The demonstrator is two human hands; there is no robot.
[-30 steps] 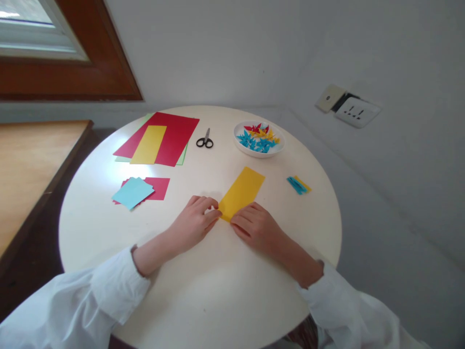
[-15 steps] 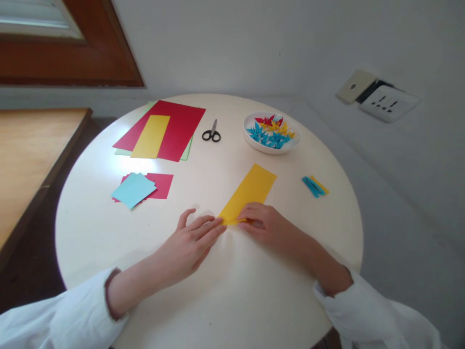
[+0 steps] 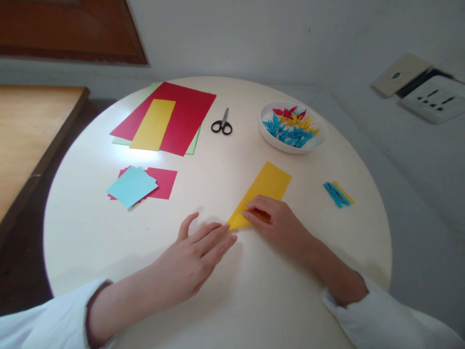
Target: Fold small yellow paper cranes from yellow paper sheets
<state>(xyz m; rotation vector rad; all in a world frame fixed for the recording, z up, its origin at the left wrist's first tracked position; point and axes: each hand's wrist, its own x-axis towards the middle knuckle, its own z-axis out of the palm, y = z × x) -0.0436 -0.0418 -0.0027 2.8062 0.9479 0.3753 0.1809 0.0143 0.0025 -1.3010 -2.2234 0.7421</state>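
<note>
A yellow paper strip (image 3: 271, 180) lies slantwise on the white table in front of me. Its near end seems folded over, though my fingers partly cover it. My left hand (image 3: 203, 254) is open, fingers stretched out, with fingertips touching the strip's near left corner. My right hand (image 3: 278, 220) pinches at the near right part of the strip, thumb and forefinger close together on the paper. What lies beneath the curled fingers of that hand is hidden.
Around the round table (image 3: 203, 184) lie small scissors (image 3: 223, 125), a white dish (image 3: 286, 145) of folded paper pieces, narrow blue and yellow strips (image 3: 337, 194), light blue squares (image 3: 132, 186) over pink ones, and large red paper (image 3: 194, 111) under a yellow sheet (image 3: 152, 125).
My right hand's fingertips have moved from the strip's near edge farther up onto the paper, and the near right corner looks folded. My left hand stays at the corner. The view has shifted.
</note>
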